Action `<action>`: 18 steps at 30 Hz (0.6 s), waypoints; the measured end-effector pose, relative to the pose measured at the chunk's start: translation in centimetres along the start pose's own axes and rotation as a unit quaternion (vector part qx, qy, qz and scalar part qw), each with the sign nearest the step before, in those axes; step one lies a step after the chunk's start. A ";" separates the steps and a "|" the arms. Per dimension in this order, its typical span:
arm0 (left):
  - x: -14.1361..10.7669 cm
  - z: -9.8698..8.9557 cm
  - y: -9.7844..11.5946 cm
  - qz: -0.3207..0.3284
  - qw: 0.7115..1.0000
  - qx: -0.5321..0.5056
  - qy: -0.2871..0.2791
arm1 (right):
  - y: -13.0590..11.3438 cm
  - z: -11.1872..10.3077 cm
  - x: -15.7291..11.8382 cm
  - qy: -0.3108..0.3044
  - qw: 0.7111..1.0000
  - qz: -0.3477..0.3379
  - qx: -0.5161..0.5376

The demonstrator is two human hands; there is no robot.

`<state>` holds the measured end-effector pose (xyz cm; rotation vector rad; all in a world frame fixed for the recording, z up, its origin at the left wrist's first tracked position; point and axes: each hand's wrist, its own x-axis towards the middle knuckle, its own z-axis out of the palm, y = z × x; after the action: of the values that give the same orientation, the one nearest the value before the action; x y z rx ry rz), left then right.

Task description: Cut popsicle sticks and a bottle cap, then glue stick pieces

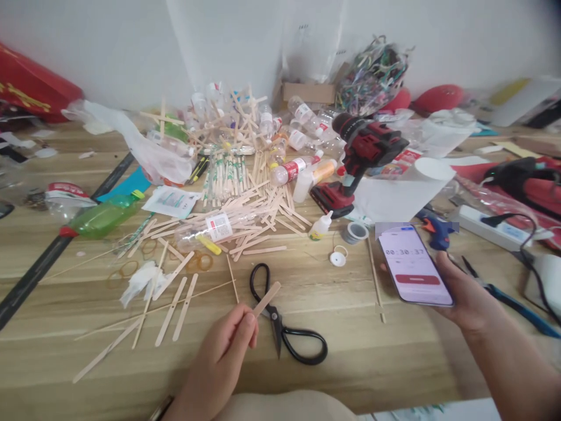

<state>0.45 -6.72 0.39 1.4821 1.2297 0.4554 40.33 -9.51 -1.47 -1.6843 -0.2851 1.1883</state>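
Observation:
My left hand (pixel 230 348) pinches a wooden craft stick (pixel 268 297) between thumb and fingers, its free end pointing up and right. Just beyond and to the right of that hand lie black-handled scissors (pixel 274 316), blades spread, on the wooden table. In my right hand (pixel 468 292) is a smartphone (pixel 414 266) with a lit screen showing a timer and a red button. The fingers beneath the phone are mostly hidden. Several loose craft sticks (pixel 170 310) and thin wooden skewers lie left of my left hand.
A heap of craft sticks (pixel 263 216) and plastic bottles fills the table's middle. A red cordless drill (pixel 359 158) stands behind a small glue bottle (pixel 321 227) and a grey tape roll (pixel 355 233). Blue-handled pliers (pixel 512 301), a glue gun (pixel 438 231) and a power strip (pixel 493 225) lie at right.

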 end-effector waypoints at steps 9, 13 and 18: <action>-0.2 0.3 0.3 -0.012 1.000 -0.012 0.010 | 0.2 -1.6 2.1 -0.036 0.995 -0.059 -0.078; -0.1 0.4 0.3 -0.018 1.000 -0.002 0.008 | 0.9 -2.2 2.4 0.004 0.982 -0.123 -0.140; 0.1 0.6 0.6 -0.013 1.000 0.003 0.000 | 1.9 -3.6 3.0 0.068 0.927 -0.237 -0.284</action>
<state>1.28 -6.84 0.70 1.4696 1.2501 0.4354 44.08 -10.53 -4.74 -2.0174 -0.9653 0.6482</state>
